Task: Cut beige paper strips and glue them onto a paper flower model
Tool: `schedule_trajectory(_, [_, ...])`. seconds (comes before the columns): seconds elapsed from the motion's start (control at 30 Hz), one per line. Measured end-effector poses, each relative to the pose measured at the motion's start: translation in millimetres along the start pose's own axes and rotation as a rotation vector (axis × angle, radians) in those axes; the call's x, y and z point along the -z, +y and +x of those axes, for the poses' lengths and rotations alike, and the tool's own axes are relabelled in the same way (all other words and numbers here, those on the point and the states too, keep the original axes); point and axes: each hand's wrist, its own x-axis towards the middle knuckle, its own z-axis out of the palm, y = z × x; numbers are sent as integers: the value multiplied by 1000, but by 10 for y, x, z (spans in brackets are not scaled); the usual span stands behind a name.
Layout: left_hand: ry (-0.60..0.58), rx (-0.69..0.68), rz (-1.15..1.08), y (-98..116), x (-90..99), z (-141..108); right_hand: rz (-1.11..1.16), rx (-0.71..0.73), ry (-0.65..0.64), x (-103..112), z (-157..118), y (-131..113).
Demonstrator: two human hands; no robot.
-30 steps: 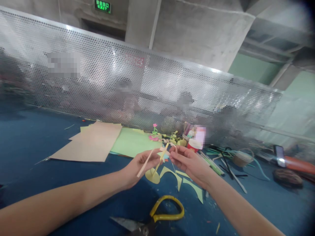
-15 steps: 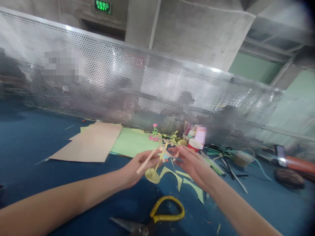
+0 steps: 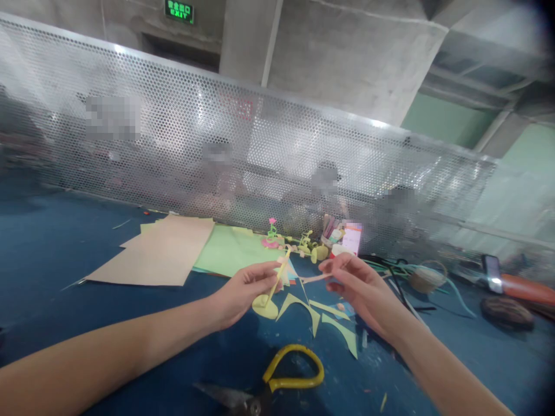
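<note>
My left hand (image 3: 243,292) pinches a small yellow paper stand (image 3: 265,308) by its thin upright stem, the round yellow base hanging below the fingers. A little curl of pale paper shows at the stem's top. My right hand (image 3: 362,289), to the right and apart from it, is closed on a narrow pale pink paper strip (image 3: 315,278) that points left. Whether this strip joins the stand, I cannot tell. Curved light-green paper scraps (image 3: 344,335) lie on the table below. Nearest to me rest scissors (image 3: 297,382) with yellow handles, their blades pointing left.
Green sheets (image 3: 234,251) and beige sheets (image 3: 160,254) lie at the back left. Small paper figures (image 3: 272,234), a pink-and-white box (image 3: 353,237) and a red-and-white tub (image 3: 342,251) stand behind my hands. Tape (image 3: 429,277) and cords lie right. Perforated metal screen (image 3: 281,156) behind.
My right hand has moved right, away from the left hand, drawing the pink strip's end with it. The strip no longer crosses my left hand. The left hand has barely shifted.
</note>
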Motion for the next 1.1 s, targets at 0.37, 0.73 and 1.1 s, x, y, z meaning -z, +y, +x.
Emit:
schedule_trajectory(0.37, [58, -36, -1, -28, 44, 48, -674, -28, 204, -41, -187, -36])
schedule_trajectory(0.73, [60, -33, -29, -36, 56, 19, -1451, 366, -444, -301, -535, -63])
schedule_trajectory(1.1, [-7, -2, -36, -9, -8, -27, -1795, 618, -491, -707, -271, -248])
